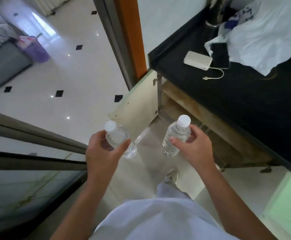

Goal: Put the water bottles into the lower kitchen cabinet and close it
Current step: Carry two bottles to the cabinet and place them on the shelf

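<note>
- Bottle [118,139], clear and white-capped, gripped in the left hand [103,153], fingers curled round it, above the floor [150,163].
- Second bottle [174,137] gripped likewise in the right hand [195,146].
- Lower cabinet [184,108] just ahead, door [139,104] swung open.
- Black table [245,94] above carries power bank [198,60], phone [220,55], plastic bag [266,37].

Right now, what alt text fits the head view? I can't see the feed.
A person's left grip and right grip each hold a clear, white-capped water bottle, the left bottle and right bottle, in front of the lower cabinet, whose door stands open. On the black counter lie a power bank, a phone and a plastic bag.
</note>
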Demonstrator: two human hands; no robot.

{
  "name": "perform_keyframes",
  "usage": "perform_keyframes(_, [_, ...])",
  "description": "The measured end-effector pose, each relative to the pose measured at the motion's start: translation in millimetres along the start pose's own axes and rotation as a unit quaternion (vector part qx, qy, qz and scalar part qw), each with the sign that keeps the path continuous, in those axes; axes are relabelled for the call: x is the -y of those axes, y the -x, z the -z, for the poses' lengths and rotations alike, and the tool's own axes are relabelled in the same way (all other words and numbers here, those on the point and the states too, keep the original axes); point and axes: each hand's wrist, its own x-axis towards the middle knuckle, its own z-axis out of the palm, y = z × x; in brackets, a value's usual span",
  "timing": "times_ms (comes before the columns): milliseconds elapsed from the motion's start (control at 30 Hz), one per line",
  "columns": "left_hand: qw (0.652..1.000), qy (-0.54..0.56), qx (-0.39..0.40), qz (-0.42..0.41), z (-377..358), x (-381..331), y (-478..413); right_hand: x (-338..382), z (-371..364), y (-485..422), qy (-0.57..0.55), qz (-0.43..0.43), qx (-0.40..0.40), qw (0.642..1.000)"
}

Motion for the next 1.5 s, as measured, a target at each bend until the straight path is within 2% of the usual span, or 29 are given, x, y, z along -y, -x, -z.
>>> perform_keyframes(167, [1.000, 0.015, -0.010, 0.006, -8, -12, -55, 40, -14, -53, -0.007, 0.029, 0.004, 1.000])
perform_keyframes(267, [0.999, 0.024, 0.019, 0.013, -22, -17, -85, 46, -15, -70, -0.017, 0.000, -0.034, 0.999])
perform_keyframes(433, [0.989, -0.023, 0.142, -0.022, -61, -22, -134, 40, -13, -66, -0.014, -0.094, -0.124, 0.988])
perform_keyframes(633, [0.947, -0.062, 0.301, -0.092, -106, -23, -173, 29, -19, -22, -0.027, -0.200, -0.268, 0.942])
perform_keyframes(800, [0.915, -0.097, 0.374, -0.121, -129, -28, -175, 14, -34, 10, -0.061, -0.250, -0.334, 0.907])
perform_keyframes(1033, [0.888, -0.113, 0.428, -0.121, -150, -18, -160, -17, -57, 26, -0.108, -0.294, -0.339, 0.887])
perform_keyframes(1500, [0.884, -0.115, 0.433, -0.134, -151, 0, -124, -47, -45, 52, -0.119, -0.292, -0.334, 0.888])
